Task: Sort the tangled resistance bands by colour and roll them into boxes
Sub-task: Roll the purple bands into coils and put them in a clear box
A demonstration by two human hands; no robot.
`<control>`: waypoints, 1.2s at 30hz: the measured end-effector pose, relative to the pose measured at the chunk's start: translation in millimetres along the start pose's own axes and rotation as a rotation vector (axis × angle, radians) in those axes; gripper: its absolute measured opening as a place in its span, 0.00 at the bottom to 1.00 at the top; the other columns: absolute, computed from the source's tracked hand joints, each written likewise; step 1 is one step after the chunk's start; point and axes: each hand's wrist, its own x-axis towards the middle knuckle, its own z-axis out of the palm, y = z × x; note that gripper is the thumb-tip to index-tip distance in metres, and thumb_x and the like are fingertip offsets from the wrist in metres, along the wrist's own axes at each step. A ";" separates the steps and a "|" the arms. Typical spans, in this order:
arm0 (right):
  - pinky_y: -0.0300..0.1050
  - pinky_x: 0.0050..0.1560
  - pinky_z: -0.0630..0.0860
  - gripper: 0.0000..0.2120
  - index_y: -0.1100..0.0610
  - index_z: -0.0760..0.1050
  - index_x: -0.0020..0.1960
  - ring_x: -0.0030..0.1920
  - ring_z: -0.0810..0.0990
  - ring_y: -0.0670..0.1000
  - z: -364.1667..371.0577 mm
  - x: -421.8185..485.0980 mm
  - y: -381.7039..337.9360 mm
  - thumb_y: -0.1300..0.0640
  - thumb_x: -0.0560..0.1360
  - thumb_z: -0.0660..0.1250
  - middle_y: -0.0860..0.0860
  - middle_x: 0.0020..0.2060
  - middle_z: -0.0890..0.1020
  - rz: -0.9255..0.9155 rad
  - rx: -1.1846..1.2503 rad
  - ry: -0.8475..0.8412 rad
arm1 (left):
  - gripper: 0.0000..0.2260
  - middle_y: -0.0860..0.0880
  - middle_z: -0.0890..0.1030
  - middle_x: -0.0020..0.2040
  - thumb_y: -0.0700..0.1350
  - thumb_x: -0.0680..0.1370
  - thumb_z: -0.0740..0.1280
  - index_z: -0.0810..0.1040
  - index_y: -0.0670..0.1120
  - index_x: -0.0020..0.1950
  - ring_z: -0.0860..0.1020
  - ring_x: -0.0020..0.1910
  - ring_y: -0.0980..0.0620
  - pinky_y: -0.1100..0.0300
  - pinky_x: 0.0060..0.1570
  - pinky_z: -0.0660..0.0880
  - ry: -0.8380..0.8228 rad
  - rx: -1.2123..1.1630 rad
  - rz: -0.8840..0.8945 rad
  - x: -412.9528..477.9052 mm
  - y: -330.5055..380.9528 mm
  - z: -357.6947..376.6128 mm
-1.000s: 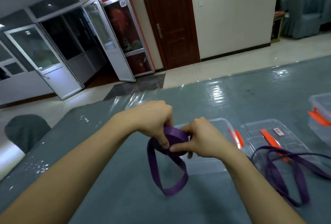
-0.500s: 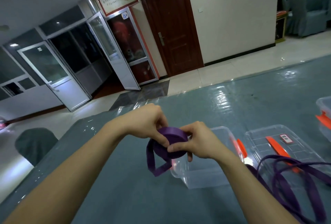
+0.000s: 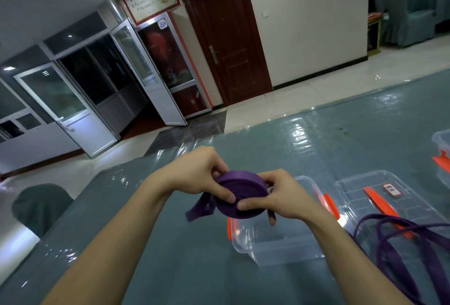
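Left hand (image 3: 194, 173): raised above the desk (image 3: 170, 256), forearm entering from the lower left, thumb pressed on the near face of the purple band roll (image 3: 237, 195), fingers (image 3: 219, 165) curled over its far rim, clamped on it.
Right hand (image 3: 280, 197): forearm entering from the lower right, thumb on the roll's near edge, fingers wrapped behind its right side, likewise clamped on it.
Purple band roll: held in the air between both hands, tilted flat-face toward the camera, above the left end of the open clear box (image 3: 280, 243); a short loose tail (image 3: 199, 209) hung from its lower left.
Clear box: on the desk just right of centre, orange clasps at its ends.
Lid (image 3: 379, 197): flat on the desk just beside the box, labelled.
Loose purple bands (image 3: 401, 243): lying across the lid's near part and the desk toward the lower right.
Second box (image 3: 442, 148): at the right frame edge, partly cut off.
Open desk surface: left of and in front of the hands; the desk's far edge ran diagonally behind them.
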 end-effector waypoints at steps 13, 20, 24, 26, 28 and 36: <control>0.52 0.44 0.85 0.61 0.42 0.50 0.87 0.52 0.85 0.54 46.6 -6.4 19.2 0.32 0.64 0.80 0.46 0.73 0.72 -0.427 -0.705 0.340 | 0.06 0.55 0.89 0.36 0.54 0.73 0.84 0.89 0.57 0.43 0.86 0.36 0.57 0.63 0.42 0.79 -0.098 -0.107 -0.094 10.3 -9.1 -13.8; 0.55 0.37 0.84 0.47 0.48 0.67 0.77 0.43 0.85 0.57 35.9 -1.6 22.9 0.42 0.62 0.82 0.49 0.60 0.78 -0.448 -0.636 0.589 | 0.22 0.53 0.90 0.54 0.57 0.69 0.85 0.87 0.56 0.60 0.89 0.54 0.51 0.51 0.61 0.84 -0.032 -0.339 -0.020 3.3 -29.2 8.9; 0.52 0.39 0.85 0.48 0.48 0.66 0.77 0.46 0.83 0.53 13.2 -4.8 23.2 0.40 0.62 0.81 0.48 0.61 0.76 -0.399 -0.628 0.652 | 0.26 0.45 0.88 0.63 0.41 0.72 0.85 0.83 0.48 0.68 0.85 0.65 0.42 0.42 0.71 0.79 0.062 -0.594 -0.030 -12.5 -67.3 76.1; 0.47 0.42 0.85 0.48 0.47 0.67 0.77 0.49 0.81 0.50 4.5 -6.7 24.8 0.37 0.62 0.80 0.47 0.61 0.76 -0.374 -0.583 0.663 | 0.19 0.48 0.89 0.60 0.40 0.73 0.84 0.86 0.48 0.63 0.86 0.64 0.48 0.43 0.71 0.79 0.103 -0.526 -0.060 -9.4 -80.5 94.0; 0.39 0.43 0.82 0.48 0.47 0.67 0.77 0.50 0.79 0.45 -7.0 -7.1 25.7 0.36 0.62 0.80 0.46 0.61 0.76 -0.363 -0.557 0.714 | 0.18 0.49 0.89 0.59 0.38 0.72 0.84 0.87 0.46 0.60 0.86 0.64 0.50 0.46 0.73 0.77 0.086 -0.497 -0.052 -8.4 -92.9 105.2; 0.37 0.45 0.81 0.51 0.40 0.64 0.76 0.55 0.76 0.41 -35.6 -9.4 38.5 0.34 0.58 0.83 0.39 0.61 0.74 -0.287 -0.495 0.789 | 0.14 0.40 0.90 0.52 0.39 0.71 0.84 0.82 0.46 0.49 0.89 0.53 0.38 0.51 0.56 0.86 0.520 -0.801 -0.034 -0.3 -97.7 99.5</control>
